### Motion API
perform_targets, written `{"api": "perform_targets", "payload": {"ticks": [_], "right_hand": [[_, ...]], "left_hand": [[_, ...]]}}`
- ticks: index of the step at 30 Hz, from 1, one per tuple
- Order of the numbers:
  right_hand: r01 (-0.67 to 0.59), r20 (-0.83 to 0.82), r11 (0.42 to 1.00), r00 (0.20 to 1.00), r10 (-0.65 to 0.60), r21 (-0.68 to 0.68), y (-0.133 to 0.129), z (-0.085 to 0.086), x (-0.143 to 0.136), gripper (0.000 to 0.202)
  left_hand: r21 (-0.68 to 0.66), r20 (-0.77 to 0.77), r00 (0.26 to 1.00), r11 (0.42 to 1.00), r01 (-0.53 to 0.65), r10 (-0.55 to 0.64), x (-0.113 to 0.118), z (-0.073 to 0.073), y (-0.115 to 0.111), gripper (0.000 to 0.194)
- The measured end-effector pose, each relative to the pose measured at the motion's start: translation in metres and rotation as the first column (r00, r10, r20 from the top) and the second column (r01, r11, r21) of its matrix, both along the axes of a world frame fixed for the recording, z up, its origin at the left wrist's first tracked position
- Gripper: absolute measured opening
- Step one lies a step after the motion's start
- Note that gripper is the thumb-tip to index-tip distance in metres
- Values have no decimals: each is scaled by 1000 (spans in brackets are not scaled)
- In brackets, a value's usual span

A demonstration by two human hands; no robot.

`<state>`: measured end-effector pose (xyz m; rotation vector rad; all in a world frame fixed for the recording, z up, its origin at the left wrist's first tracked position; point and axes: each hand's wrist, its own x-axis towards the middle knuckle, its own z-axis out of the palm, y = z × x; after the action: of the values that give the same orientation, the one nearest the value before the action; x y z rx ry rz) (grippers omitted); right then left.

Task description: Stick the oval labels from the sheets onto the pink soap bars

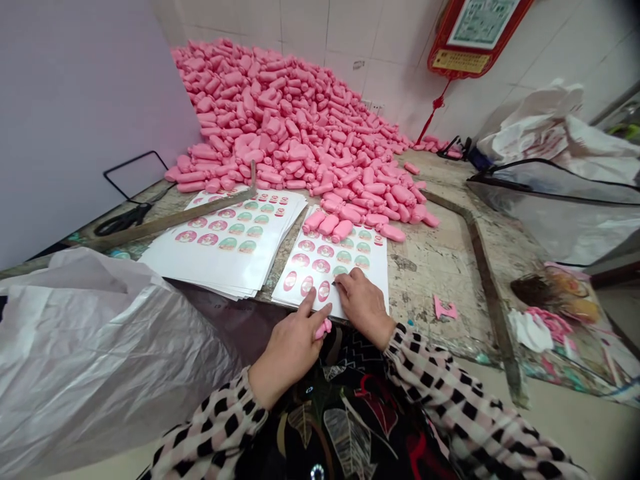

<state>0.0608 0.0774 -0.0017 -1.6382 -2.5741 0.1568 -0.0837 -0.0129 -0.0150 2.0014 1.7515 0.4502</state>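
My left hand (293, 343) holds a small pink bottle (324, 329) under its curled fingers at the table's front edge. Its extended fingertips reach the lower edge of a sticker sheet (338, 307). My right hand (367, 303) rests over that sheet's front right part, with thumb and fingers pinched beside a pink oval sticker (324, 290). A small dark tip shows at the pinch, too little to name. Rows of pink and green stickers cover the sheet. Several pink bottles (329, 225) lie across its far end.
A large heap of pink bottles (280, 113) fills the back. Left lie a stack of sticker sheets (220, 263), a wooden strip (165, 229) and black scissors (125, 220). Another strip (483, 267) and a pink cut-out piece (445, 307) are on the right. A white bag (100, 360) hangs front left.
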Motion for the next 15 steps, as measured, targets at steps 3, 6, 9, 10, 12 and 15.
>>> {"api": "perform_targets", "payload": {"ticks": [3, 6, 9, 10, 12, 15], "right_hand": [[-20, 11, 1000, 1000, 20, 3, 2, 0, 1, 31], [-52, -1, 999, 999, 52, -2, 3, 0, 2, 30], [-74, -11, 997, 997, 74, -1, 4, 0, 4, 29], [-81, -10, 997, 997, 81, 1, 4, 1, 4, 29], [-96, 4, 995, 995, 96, 1, 5, 1, 5, 29], [-118, 30, 993, 992, 119, -12, 5, 4, 5, 29]], "left_hand": [[10, -9, 1000, 1000, 10, -10, -1, -3, -1, 48], [13, 10, 1000, 1000, 10, -10, -2, -5, -2, 47], [20, 20, 1000, 1000, 7, -7, -1, -8, -2, 48], [20, 19, 1000, 1000, 4, -5, -1, -8, -1, 48], [13, 6, 1000, 1000, -1, 1, 1, -10, -1, 50], [-8, -25, 1000, 1000, -10, 9, 2, -12, 0, 50]]}}
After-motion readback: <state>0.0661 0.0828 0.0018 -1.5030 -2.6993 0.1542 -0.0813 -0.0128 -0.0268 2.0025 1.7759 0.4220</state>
